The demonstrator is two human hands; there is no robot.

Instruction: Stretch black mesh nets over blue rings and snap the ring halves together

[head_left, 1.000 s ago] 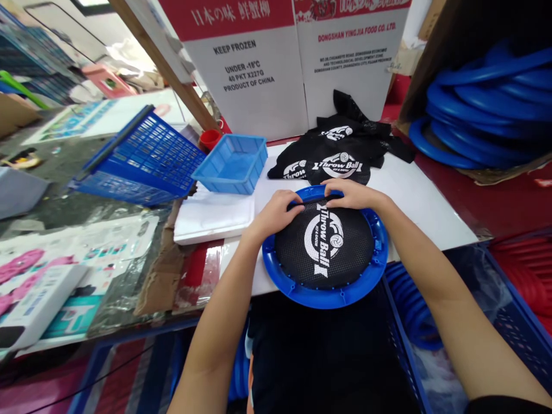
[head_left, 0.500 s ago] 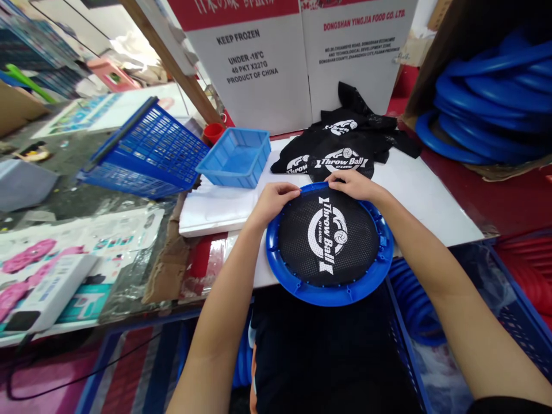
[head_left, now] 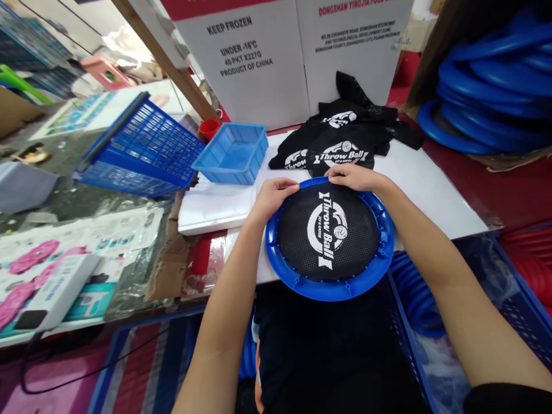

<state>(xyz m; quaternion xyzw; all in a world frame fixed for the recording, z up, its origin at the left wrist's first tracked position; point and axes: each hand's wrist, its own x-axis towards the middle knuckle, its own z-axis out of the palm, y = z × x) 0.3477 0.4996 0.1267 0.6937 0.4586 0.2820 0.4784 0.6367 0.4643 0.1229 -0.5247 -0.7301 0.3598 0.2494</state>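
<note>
Left hand (head_left: 275, 200) and right hand (head_left: 356, 177) each pinch the far rim of a blue ring (head_left: 328, 292), its middle spanned by black mesh (head_left: 328, 233), at the near edge of the white table (head_left: 444, 207) and partly above the lap (head_left: 328, 351). Compared with a second ago, both have drawn back from the mesh onto the rim, suggesting the handling now centres there. Beyond lie black printed pieces (head_left: 345, 129), with a light-blue tray (head_left: 233, 152) to their left

Bench (head_left: 470, 187): red top; white board (head_left: 431, 201) laid flat on it, out to the near edge. Black printed mesh pieces (head_left: 364, 131) heaped loosely toward the board's far edge. White stack (head_left: 211, 210) at its left edge. White carton (head_left: 259, 92) upright along the bench's far edge.
</note>
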